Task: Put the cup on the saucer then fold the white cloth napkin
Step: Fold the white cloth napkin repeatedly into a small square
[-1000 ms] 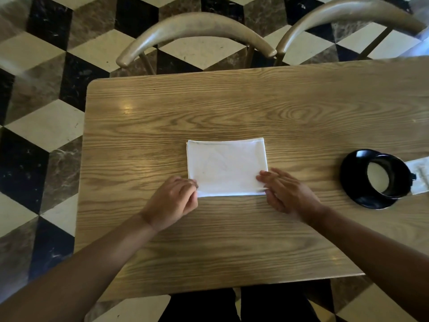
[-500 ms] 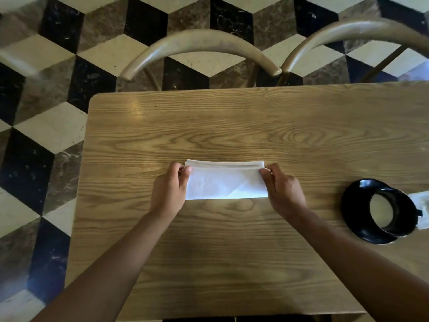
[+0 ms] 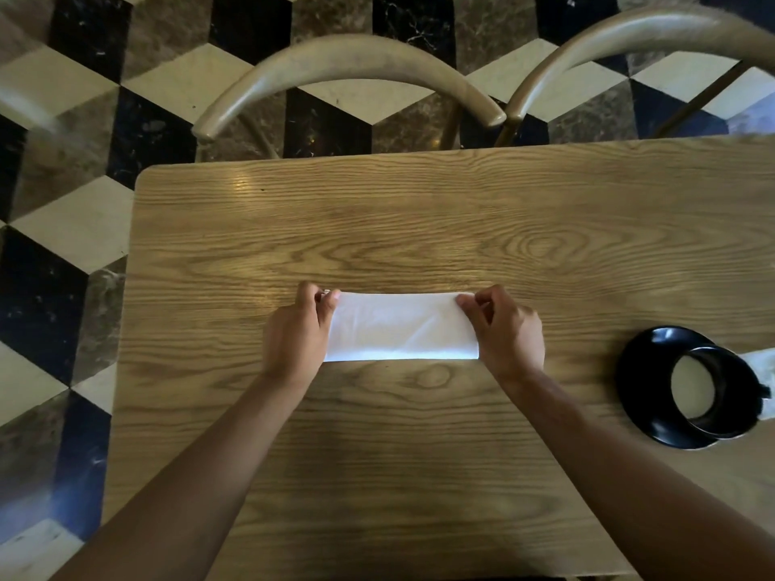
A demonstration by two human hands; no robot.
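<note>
The white cloth napkin [image 3: 400,327] lies in the middle of the wooden table [image 3: 419,228] as a long narrow strip, folded over on itself. My left hand [image 3: 300,333] pinches its far left corner. At the other end my right hand [image 3: 503,331] pinches the far right corner. A black cup [image 3: 732,392] with a pale inside stands on a black saucer [image 3: 641,371] at the right side of the table, apart from both hands.
Two curved wooden chair backs [image 3: 348,60] stand just beyond the table's far edge. A small white paper [image 3: 761,356] lies behind the cup at the right border. A black, cream and brown tiled floor [image 3: 63,228] surrounds the table on the left.
Both hands took the napkin's near edge and carried it over to the far edge, so the square is now a narrow strip. The cup and saucer stayed put.
</note>
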